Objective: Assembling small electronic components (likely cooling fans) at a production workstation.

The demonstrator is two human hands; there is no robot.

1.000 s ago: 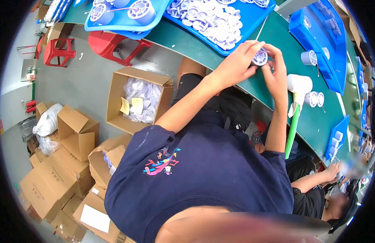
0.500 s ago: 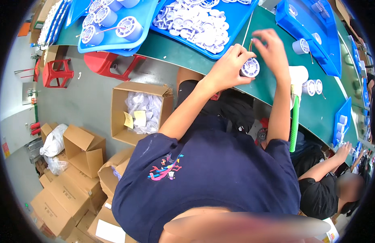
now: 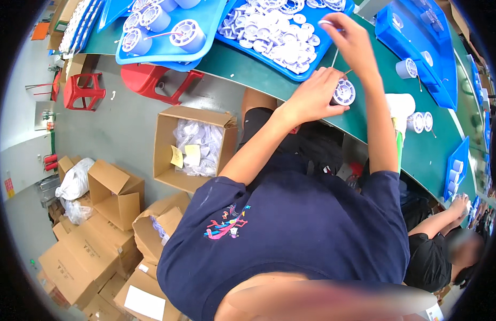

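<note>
My left hand (image 3: 317, 95) is closed around a white round plastic housing (image 3: 343, 92), its slotted end turned up. A thin wire (image 3: 348, 71) sticks out beside the fingers at its top. Above and to the right, my right hand (image 3: 350, 43) is raised near the right edge of a blue tray (image 3: 298, 76). Its index finger and thumb are apart, and a small white patch shows at a fingertip; I cannot make out what that is. Many small white plastic discs (image 3: 269, 35) lie heaped in the tray.
Another blue tray (image 3: 205, 53) at the left holds white housings with wires. A blue bin (image 3: 419, 69), a white-headed tool with a green handle (image 3: 400, 152) and loose housings (image 3: 416, 122) are on the right. Cartons (image 3: 79, 259) and red stools (image 3: 84, 92) stand left. A co-worker (image 3: 432, 251) sits right.
My right hand has moved up and left, away from the housing and its wire, toward the tray of discs. The left hand still grips the housing. The whole view has shifted slightly.
</note>
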